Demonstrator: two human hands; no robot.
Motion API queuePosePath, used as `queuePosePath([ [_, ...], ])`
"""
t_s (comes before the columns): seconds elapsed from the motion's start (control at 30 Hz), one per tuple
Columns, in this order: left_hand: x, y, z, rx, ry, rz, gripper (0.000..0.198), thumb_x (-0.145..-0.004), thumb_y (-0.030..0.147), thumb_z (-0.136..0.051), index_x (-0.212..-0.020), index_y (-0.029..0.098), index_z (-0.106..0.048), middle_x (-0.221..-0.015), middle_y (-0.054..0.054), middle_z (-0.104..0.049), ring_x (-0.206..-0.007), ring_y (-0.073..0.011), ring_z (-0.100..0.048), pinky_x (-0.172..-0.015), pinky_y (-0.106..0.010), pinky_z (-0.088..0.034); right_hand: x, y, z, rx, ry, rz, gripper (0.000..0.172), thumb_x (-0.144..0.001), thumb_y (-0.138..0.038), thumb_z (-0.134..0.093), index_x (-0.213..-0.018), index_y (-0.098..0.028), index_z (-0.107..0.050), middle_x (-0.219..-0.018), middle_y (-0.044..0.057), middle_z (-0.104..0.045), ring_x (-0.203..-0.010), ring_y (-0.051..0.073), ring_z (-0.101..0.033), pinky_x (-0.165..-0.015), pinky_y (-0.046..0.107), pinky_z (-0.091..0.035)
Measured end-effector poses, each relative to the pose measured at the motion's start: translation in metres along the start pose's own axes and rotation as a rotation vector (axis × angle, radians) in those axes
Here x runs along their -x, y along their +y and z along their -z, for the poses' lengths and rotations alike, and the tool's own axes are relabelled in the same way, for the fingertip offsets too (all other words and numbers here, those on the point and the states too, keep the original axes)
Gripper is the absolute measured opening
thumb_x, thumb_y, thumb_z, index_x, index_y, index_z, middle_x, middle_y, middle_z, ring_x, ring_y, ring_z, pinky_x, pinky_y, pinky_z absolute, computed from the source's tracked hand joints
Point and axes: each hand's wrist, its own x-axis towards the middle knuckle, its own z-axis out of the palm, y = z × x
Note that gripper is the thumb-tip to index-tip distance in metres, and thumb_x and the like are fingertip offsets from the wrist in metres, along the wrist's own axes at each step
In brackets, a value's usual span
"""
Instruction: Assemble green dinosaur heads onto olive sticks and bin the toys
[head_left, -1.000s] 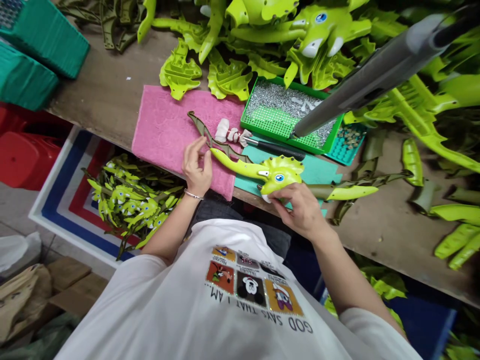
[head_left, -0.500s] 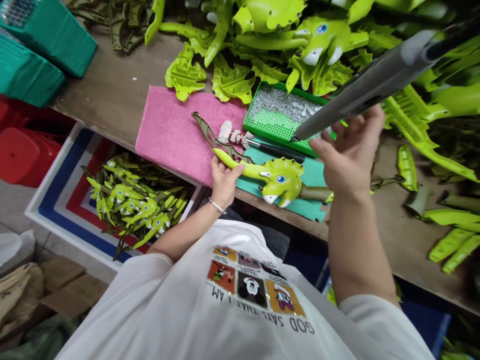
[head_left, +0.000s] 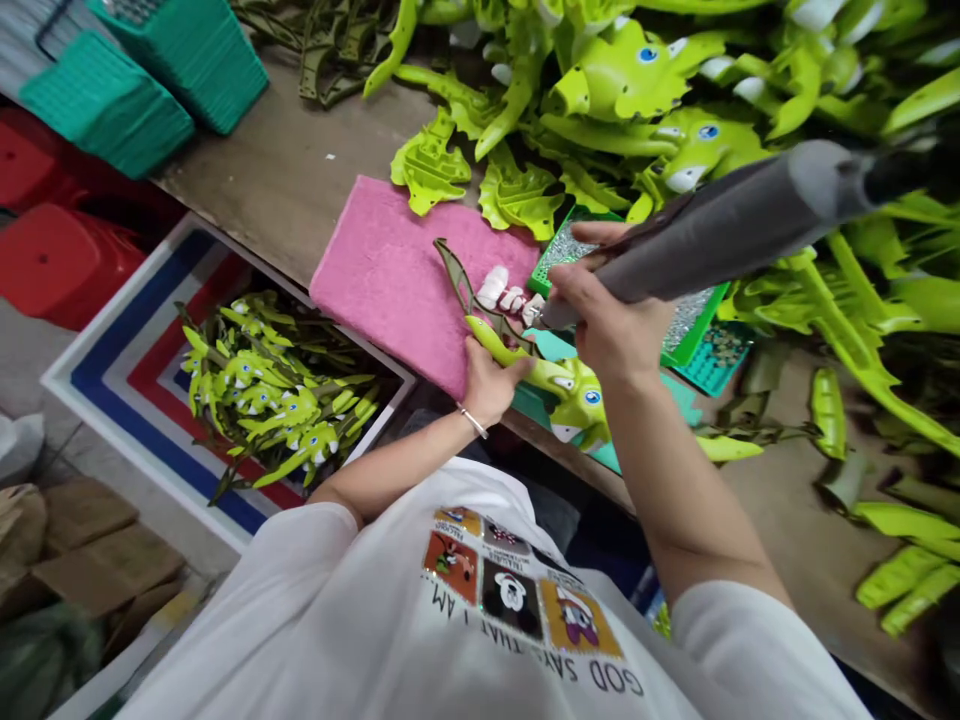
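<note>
My left hand (head_left: 491,380) pinches the long lime-green end of a plastic dinosaur toy (head_left: 585,398) at the bench's near edge. The toy's head, with a blue eye, faces up; my right forearm hides its far end. My right hand (head_left: 619,325) is wrapped round a grey electric screwdriver (head_left: 720,230) that slants down from the upper right. The driver's lower end is partly covered by the fingers and points toward a white-wrapped tool handle (head_left: 495,287). A thin olive plastic piece (head_left: 452,272) lies beside that handle, touching a pink cloth (head_left: 390,265).
A green tray of small screws (head_left: 694,330) sits behind my right hand. Lime-green toy shells (head_left: 615,80) pile up along the back. At left, below the bench, a striped box (head_left: 112,390) holds many assembled pieces. Teal baskets (head_left: 187,60) and red stools (head_left: 67,260) stand at far left.
My right hand has closed round the electric screwdriver and brought it left, over the toy. My left hand keeps its hold on the toy. The camera view has shifted.
</note>
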Motion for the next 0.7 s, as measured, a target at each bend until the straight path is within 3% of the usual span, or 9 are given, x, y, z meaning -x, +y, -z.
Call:
queuePosePath([
  [0.27, 0.002, 0.005, -0.001, 0.074, -0.094, -0.122, 0.073, -0.057, 0.029, -0.094, -0.101, 0.025, -0.036, -0.088, 0.007, -0.053, -0.075, -0.0098, -0.058, -0.068, -0.023, -0.049, 0.012, 0.027, -0.04, -0.14, -0.011, 0.118, 0.028, -0.081, -0.046, -0.076, -0.099, -0.027, -0.064, -0.063, -0.008, -0.062, -0.058, 0.015, -0.069, -0.063, 0.031, -0.059],
  [0.5, 0.001, -0.002, 0.003, -0.016, -0.076, -0.074, 0.078, -0.061, 0.021, -0.093, -0.119, 0.024, -0.04, -0.1, 0.002, -0.06, -0.097, -0.0182, -0.065, -0.087, -0.032, -0.055, 0.011, 0.035, -0.041, -0.127, -0.026, 0.127, 0.026, -0.082, -0.044, -0.075, -0.097, -0.026, -0.062, -0.062, -0.009, -0.061, -0.056, 0.013, -0.067, -0.059, 0.03, -0.058],
  [0.7, 0.001, -0.001, 0.003, 0.049, -0.096, -0.084, 0.076, -0.061, 0.026, -0.093, -0.116, 0.025, -0.041, -0.094, 0.004, -0.059, -0.088, -0.0141, -0.063, -0.081, -0.028, -0.053, 0.008, 0.031, -0.04, -0.068, -0.122, 0.133, 0.028, -0.082, -0.047, -0.075, -0.09, -0.026, -0.06, -0.059, -0.008, -0.058, -0.052, 0.013, -0.062, -0.058, 0.031, -0.056],
])
